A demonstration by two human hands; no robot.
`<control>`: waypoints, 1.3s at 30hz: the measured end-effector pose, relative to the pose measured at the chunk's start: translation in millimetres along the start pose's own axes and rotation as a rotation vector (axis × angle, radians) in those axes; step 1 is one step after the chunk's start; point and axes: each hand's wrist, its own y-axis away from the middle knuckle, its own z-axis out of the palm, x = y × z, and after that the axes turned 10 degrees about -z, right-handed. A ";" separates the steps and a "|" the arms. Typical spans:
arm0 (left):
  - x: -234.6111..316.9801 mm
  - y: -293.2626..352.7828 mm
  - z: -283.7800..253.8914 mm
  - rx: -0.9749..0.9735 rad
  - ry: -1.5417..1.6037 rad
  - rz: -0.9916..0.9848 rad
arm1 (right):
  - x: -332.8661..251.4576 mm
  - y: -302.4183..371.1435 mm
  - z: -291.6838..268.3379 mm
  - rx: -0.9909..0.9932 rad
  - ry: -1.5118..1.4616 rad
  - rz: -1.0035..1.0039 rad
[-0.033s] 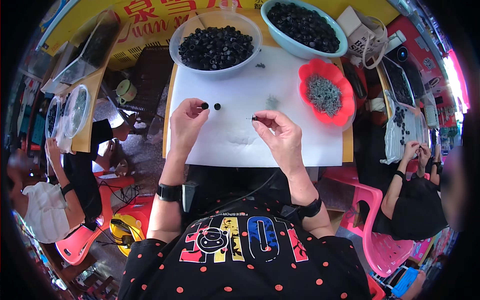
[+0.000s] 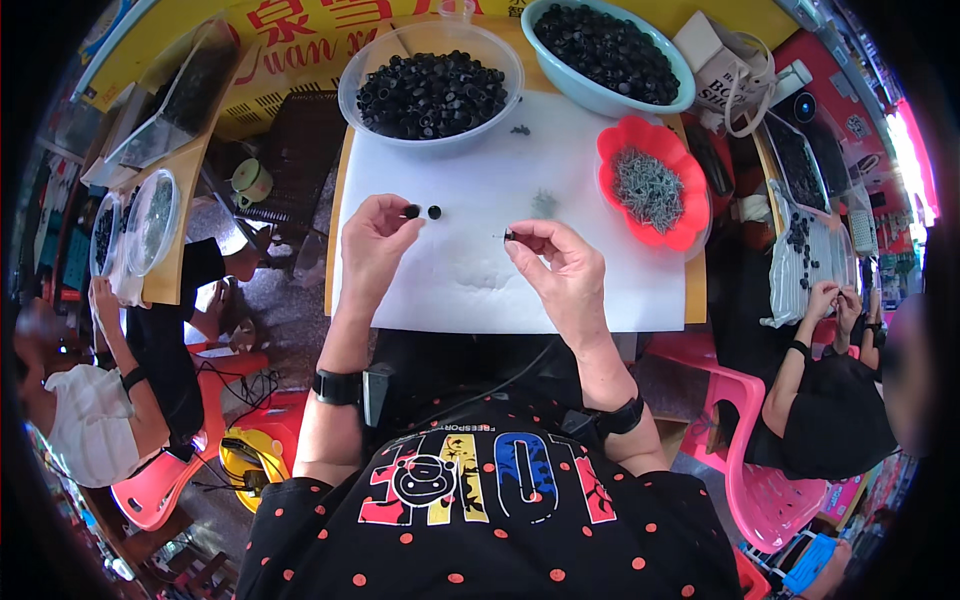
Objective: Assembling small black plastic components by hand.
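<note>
My left hand (image 2: 378,245) pinches a small round black cap (image 2: 411,211) between thumb and fingertips, over the white sheet (image 2: 440,290). Just right of it a second black cap (image 2: 435,212) lies on the sheet, apart from my fingers. Between the thumb and forefinger of my right hand (image 2: 562,275) is a small dark piece (image 2: 508,236) with a thin metal pin pointing left; its exact kind is too small to tell. A little pile of greyish screws (image 2: 544,203) lies beyond that hand. The two hands are apart.
A clear bowl (image 2: 350,108) and a pale blue basin (image 2: 688,95), both full of black caps, stand at the back. A red flower-shaped dish (image 2: 688,215) of screws is at right. Co-workers sit at both sides, near a pink chair (image 2: 745,470) and side tables.
My left hand has shifted very slightly, still pinching its black cap. Otherwise the two frames look alike.
</note>
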 end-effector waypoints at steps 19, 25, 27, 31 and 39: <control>29.7 33.4 34.7 -0.560 0.891 -0.472 | -5.1 0.2 -3.8 -0.008 0.271 -0.148; 16.3 29.8 32.8 -0.541 0.867 -0.479 | 1.0 2.1 -3.8 0.022 0.088 -0.069; 13.0 29.1 32.7 -0.545 0.860 -0.476 | -0.9 2.2 -3.6 0.020 0.060 -0.056; 19.1 30.2 33.4 -0.567 0.882 -0.413 | -0.3 1.7 -3.3 0.000 0.083 -0.061; 11.0 30.8 33.6 -0.622 0.873 -0.345 | -6.1 -0.8 -0.6 -0.045 0.244 -0.171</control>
